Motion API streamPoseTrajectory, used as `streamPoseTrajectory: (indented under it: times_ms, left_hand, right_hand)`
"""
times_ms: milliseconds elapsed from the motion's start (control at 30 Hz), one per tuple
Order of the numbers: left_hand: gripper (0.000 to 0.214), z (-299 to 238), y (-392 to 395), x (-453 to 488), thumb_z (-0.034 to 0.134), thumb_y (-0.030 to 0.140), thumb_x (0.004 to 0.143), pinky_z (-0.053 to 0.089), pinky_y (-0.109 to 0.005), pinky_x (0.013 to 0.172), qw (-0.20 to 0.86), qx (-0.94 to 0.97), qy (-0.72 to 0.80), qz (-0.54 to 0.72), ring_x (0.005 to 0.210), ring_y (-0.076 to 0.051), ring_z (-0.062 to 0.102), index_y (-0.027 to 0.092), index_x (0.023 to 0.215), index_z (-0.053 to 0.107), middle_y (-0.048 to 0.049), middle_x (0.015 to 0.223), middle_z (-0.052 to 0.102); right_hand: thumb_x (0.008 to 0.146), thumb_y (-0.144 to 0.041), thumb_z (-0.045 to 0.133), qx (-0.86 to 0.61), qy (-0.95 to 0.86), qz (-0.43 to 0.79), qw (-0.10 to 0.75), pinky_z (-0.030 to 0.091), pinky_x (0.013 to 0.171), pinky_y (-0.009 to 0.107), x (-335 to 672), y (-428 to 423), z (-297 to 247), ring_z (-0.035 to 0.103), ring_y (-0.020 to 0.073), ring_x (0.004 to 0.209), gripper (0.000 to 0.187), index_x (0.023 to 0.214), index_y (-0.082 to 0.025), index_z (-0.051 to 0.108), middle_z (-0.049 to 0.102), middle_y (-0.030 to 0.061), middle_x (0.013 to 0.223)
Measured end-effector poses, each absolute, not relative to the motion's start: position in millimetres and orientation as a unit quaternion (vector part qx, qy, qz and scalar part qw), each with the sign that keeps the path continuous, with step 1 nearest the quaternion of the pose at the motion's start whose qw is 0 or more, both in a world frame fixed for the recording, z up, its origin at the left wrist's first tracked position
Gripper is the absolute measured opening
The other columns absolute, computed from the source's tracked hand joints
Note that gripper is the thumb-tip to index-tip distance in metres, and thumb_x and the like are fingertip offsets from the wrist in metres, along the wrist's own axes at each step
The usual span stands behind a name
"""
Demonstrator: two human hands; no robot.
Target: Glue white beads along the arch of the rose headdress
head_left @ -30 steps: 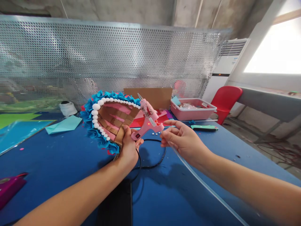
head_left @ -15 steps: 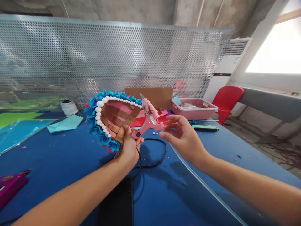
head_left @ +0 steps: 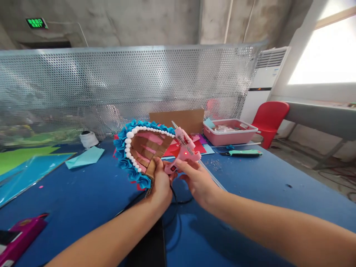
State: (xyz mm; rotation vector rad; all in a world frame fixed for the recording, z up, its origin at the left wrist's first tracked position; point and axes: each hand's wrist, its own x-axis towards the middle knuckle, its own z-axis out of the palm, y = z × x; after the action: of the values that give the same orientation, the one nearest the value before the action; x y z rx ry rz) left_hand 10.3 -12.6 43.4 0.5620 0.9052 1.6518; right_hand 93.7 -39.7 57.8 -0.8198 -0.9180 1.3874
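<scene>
My left hand (head_left: 160, 183) is closed on a cardboard craft piece (head_left: 151, 146) with a rounded end, edged with white balls and blue crumpled-paper flowers. Its fingers also reach the handle end of a pink hot glue gun (head_left: 183, 152), whose nozzle points up and away and whose small light glows red. My right hand (head_left: 198, 181) is closed around that glue gun's handle, thumb on the near side, its other fingers partly hidden. A long clear glue stick (head_left: 213, 175) runs from the back of the gun down behind my right wrist.
A pink basket (head_left: 232, 138) of small items and a green-handled cutter (head_left: 246, 152) lie at the back right. At left are a light blue paper (head_left: 85, 157), coloured sheets (head_left: 36, 167) and a purple device (head_left: 23, 237). A metal mesh screen (head_left: 133, 81) stands behind.
My right hand has moved from the glue stick behind the gun onto the gun's handle and closed there. The craft piece and gun sit slightly lower and further right in view.
</scene>
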Motion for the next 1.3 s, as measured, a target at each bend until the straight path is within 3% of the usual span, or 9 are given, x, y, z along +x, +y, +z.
streamPoseTrajectory:
  times_ms: [100, 267, 333, 467, 600, 833, 967, 1100, 1300]
  left_hand:
    - [0.036, 46.1, -16.5, 12.6, 0.056, 0.049, 0.079, 0.031, -0.018, 0.036, 0.553, 0.236, 0.394, 0.696, 0.032, -0.006, 0.040, 0.018, 0.063, 0.048, 0.0059, 0.043, 0.051]
    - [0.011, 53.7, -21.3, 10.6, 0.056, 0.031, 0.082, 0.046, -0.024, 0.046, 0.552, 0.217, 0.394, 0.701, 0.043, -0.011, 0.058, 0.020, 0.083, 0.053, 0.0029, 0.064, 0.061]
    - [0.009, 54.3, -20.8, 7.8, 0.058, 0.026, 0.081, 0.051, -0.028, 0.052, 0.552, 0.217, 0.393, 0.703, 0.048, -0.011, 0.060, 0.021, 0.089, 0.055, 0.0013, 0.075, 0.064]
    - [0.013, 51.7, -19.8, 3.7, 0.058, 0.019, 0.079, 0.054, -0.030, 0.058, 0.558, 0.241, 0.376, 0.699, 0.050, -0.010, 0.060, 0.019, 0.091, 0.058, -0.0010, 0.081, 0.065]
    - [0.012, 44.1, -21.4, 2.9, 0.058, 0.018, 0.075, 0.055, -0.030, 0.061, 0.542, 0.281, 0.381, 0.695, 0.052, -0.010, 0.060, 0.018, 0.087, 0.059, -0.0004, 0.077, 0.066]
    - [0.010, 30.3, -23.0, 2.4, 0.058, 0.025, 0.077, 0.054, -0.034, 0.072, 0.541, 0.332, 0.375, 0.675, 0.063, -0.014, 0.067, 0.019, 0.085, 0.061, -0.0021, 0.078, 0.069]
    - [0.019, 29.0, -27.6, 3.0, 0.057, 0.038, 0.081, 0.053, -0.035, 0.073, 0.547, 0.363, 0.367, 0.659, 0.070, -0.017, 0.068, 0.022, 0.089, 0.062, -0.0035, 0.082, 0.071]
    - [0.033, 21.0, -32.1, 3.9, 0.059, 0.046, 0.079, 0.053, -0.036, 0.072, 0.546, 0.390, 0.354, 0.652, 0.076, -0.019, 0.068, 0.027, 0.106, 0.060, -0.0059, 0.100, 0.071]
    - [0.025, 13.3, -32.6, 8.8, 0.070, 0.038, 0.072, 0.054, -0.034, 0.066, 0.555, 0.397, 0.328, 0.653, 0.071, -0.021, 0.068, 0.026, 0.093, 0.064, -0.0034, 0.085, 0.071]
  right_hand:
    - [0.063, -0.041, 0.073, -0.366, -0.366, 0.566, 0.642, 0.041, 0.056, 0.025, 88.5, -33.4, 56.3, 0.056, 0.0133, 0.065, 0.032, 0.084, -0.019, 0.060, 0.064, 0.0007, 0.075]
    - [0.065, -0.033, 0.068, -0.354, -0.395, 0.511, 0.676, 0.044, 0.069, 0.029, 122.5, -32.9, 64.5, 0.057, 0.0146, 0.071, 0.019, 0.076, -0.020, 0.061, 0.064, -0.0002, 0.074]
    - [0.066, -0.025, 0.060, -0.334, -0.482, 0.478, 0.654, 0.042, 0.067, 0.031, 152.1, -33.3, 80.7, 0.056, 0.0134, 0.065, 0.008, 0.061, -0.019, 0.059, 0.061, -0.0003, 0.067]
    - [0.065, -0.019, 0.050, -0.324, -0.572, 0.475, 0.584, 0.031, 0.055, 0.035, 208.1, -34.6, 120.9, 0.046, 0.0088, 0.043, 0.022, 0.043, -0.017, 0.047, 0.045, -0.0030, 0.041]
    - [0.060, -0.020, 0.046, -0.332, -0.616, 0.468, 0.540, 0.025, 0.051, 0.035, 226.5, -44.0, 130.6, 0.042, 0.0073, 0.039, 0.017, 0.045, -0.015, 0.051, 0.044, -0.0024, 0.036]
    - [0.062, -0.026, 0.064, -0.360, -0.673, 0.457, 0.457, 0.032, 0.049, 0.030, 202.6, -66.9, 81.2, 0.047, 0.0135, 0.050, 0.010, 0.070, -0.021, 0.069, 0.057, -0.0002, 0.053]
    - [0.063, -0.036, 0.066, -0.380, -0.684, 0.404, 0.474, 0.035, 0.051, 0.030, 188.7, -77.1, 64.7, 0.044, 0.0145, 0.054, 0.014, 0.066, -0.023, 0.066, 0.055, 0.0013, 0.059]
    - [0.068, -0.030, 0.062, -0.377, -0.732, 0.317, 0.472, 0.035, 0.051, 0.029, 179.0, -87.9, 58.3, 0.045, 0.0146, 0.054, 0.009, 0.064, -0.022, 0.059, 0.054, 0.0019, 0.061]
    - [0.070, -0.021, 0.052, -0.383, -0.781, 0.204, 0.449, 0.030, 0.050, 0.027, 168.4, -96.7, 51.3, 0.038, 0.0109, 0.050, 0.010, 0.062, -0.022, 0.046, 0.046, -0.0023, 0.055]
